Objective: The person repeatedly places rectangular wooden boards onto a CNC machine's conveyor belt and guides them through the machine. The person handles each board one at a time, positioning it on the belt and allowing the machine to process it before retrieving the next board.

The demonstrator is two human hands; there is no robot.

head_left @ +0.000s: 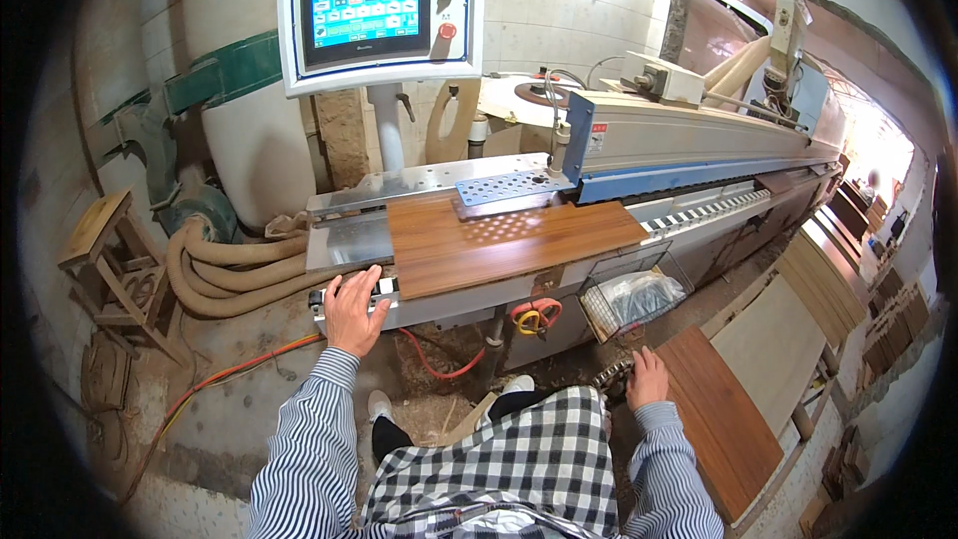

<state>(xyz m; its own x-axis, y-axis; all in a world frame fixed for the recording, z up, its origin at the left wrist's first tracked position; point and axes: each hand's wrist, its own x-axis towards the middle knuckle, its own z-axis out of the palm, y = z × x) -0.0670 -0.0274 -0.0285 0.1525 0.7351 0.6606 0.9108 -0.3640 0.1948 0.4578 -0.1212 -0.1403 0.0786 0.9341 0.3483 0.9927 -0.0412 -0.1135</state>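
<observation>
A brown wood-grain panel (pixel 504 240) lies flat on the bed of an edge banding machine (pixel 659 155), partly beneath a blue perforated plate (pixel 507 188). My left hand (pixel 351 311) is open, fingers spread, just off the panel's near left corner at the end of the bed; whether it touches the bed I cannot tell. Lower right, my right hand (pixel 649 377) hangs open and holds nothing. It is nearest to a second brown panel (pixel 723 429), which lies on a stack of boards beside me.
A control screen (pixel 366 15) stands on a post behind the bed. Scissors (pixel 536 317) hang on the machine's front, left of a wire basket (pixel 639 301) with plastic in it. Thick hoses (pixel 235 289) and a wooden stool (pixel 120 269) are at left; a red hose (pixel 439 364) loops near my feet.
</observation>
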